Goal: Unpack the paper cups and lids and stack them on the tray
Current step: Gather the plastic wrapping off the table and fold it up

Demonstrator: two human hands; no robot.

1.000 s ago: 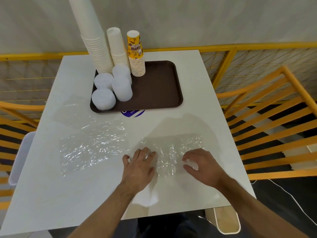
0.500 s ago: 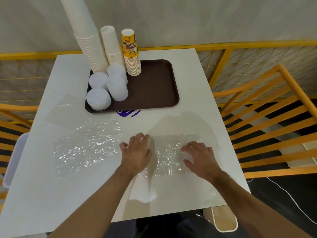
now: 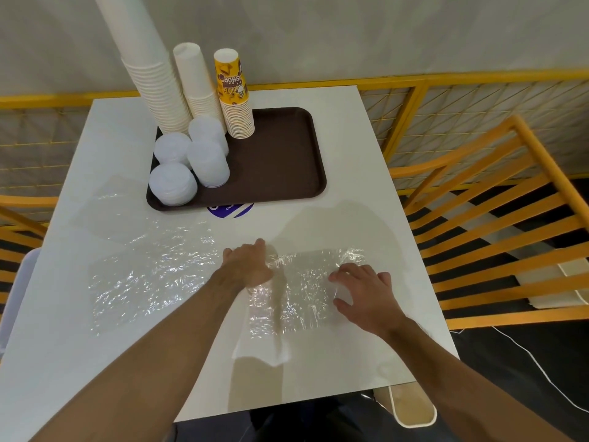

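Observation:
A brown tray [image 3: 287, 161] at the table's far side holds a tall white cup stack [image 3: 149, 68], a shorter white cup stack [image 3: 197, 84] and a yellow printed cup stack [image 3: 234, 94]. Several stacks of translucent lids [image 3: 173, 183] stand on its left part. Near me lies a flat, empty clear plastic wrapper [image 3: 306, 291]. My left hand [image 3: 247, 263] lies flat on its left end. My right hand [image 3: 363, 291] rests bent fingertips and thumb on its right end.
A larger crinkled clear wrapper [image 3: 149, 275] lies flat on the white table [image 3: 350, 362] to the left, with another faint sheet [image 3: 105, 212] beyond it. Orange wooden chairs [image 3: 497, 218] and a yellow railing [image 3: 446, 81] flank the table.
My left hand has slid a little forward and left along the wrapper's left end. My right hand has stayed on the right end. The camera has tilted slightly.

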